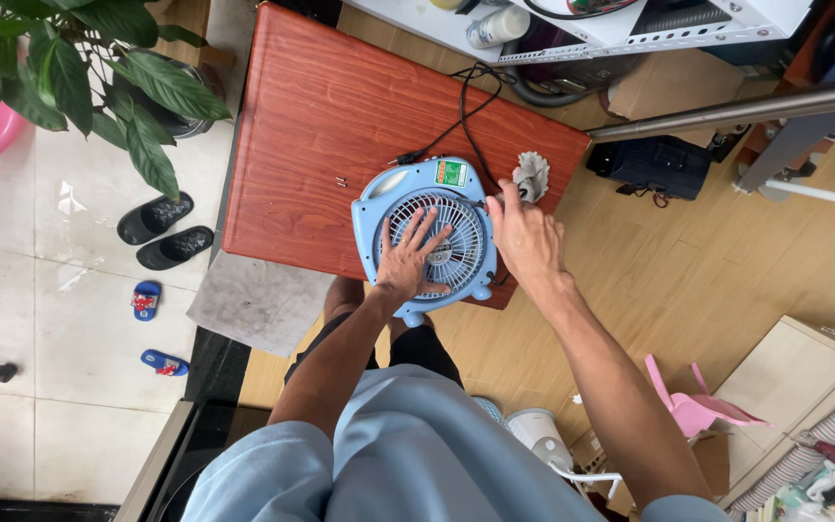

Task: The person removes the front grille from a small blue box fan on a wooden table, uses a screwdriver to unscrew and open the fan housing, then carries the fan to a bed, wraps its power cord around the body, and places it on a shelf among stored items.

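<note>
Left hand (416, 259) is seen in the head view laid flat with fingers spread on the round front grille of a small light-blue box fan (427, 235); nothing is gripped. Right hand (526, 237) is placed at the fan's right edge, fingers curled narrowly; whether anything is pinched cannot be told. A crumpled grey cloth (532, 175) is noted just beyond the right fingertips, touching or nearly so.

The fan is found lying face up on the near right part of a reddish wood-grain table (311, 126), its lower edge reaching the table's near edge. A black cord (456, 121) is traced from the fan's top across the table. Two small screws (340, 181) are seen left of the fan. Black sandals (161, 230) are recorded on the tiled floor, left.
</note>
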`<state>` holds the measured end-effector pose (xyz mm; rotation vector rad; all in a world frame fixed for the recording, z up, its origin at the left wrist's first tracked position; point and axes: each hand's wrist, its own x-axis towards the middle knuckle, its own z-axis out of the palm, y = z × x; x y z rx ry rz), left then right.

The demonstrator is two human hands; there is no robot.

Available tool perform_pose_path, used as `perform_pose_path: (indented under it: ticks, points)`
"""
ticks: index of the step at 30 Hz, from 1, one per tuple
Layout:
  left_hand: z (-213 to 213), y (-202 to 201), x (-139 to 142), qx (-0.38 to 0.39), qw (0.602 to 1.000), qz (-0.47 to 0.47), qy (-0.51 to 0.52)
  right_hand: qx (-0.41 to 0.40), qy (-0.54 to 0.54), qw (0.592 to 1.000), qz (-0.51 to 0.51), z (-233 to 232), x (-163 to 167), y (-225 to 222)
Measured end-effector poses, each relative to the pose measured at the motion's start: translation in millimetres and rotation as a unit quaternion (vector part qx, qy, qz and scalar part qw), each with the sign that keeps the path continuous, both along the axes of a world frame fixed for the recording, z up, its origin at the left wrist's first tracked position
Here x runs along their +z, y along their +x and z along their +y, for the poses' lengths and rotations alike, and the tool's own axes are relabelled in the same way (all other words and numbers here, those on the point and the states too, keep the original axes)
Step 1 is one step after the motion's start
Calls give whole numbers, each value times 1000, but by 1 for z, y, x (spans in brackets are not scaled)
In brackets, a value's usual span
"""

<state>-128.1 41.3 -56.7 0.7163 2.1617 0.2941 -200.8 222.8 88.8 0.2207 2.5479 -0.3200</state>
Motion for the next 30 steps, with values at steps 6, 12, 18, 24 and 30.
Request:
perform_pose_path:
  ticks: [6,12,18,24,30]
  points:
    - [1,3,-4,7,1000,5,9,73,-103,987,104,10,-2,5]
    - [1,3,-4,-2,1000,11,1,24,7,1000,9,10,-7,1]
    - [2,3,-4,1,1000,14,1,116,-114,985,55,21,-1,-1]
    - [2,5,-7,7,1000,15,10,19,25,998,-61,16,-7,-4]
    - [1,4,-6,3,1000,10,7,101,-75,990,65,26,-7,0]
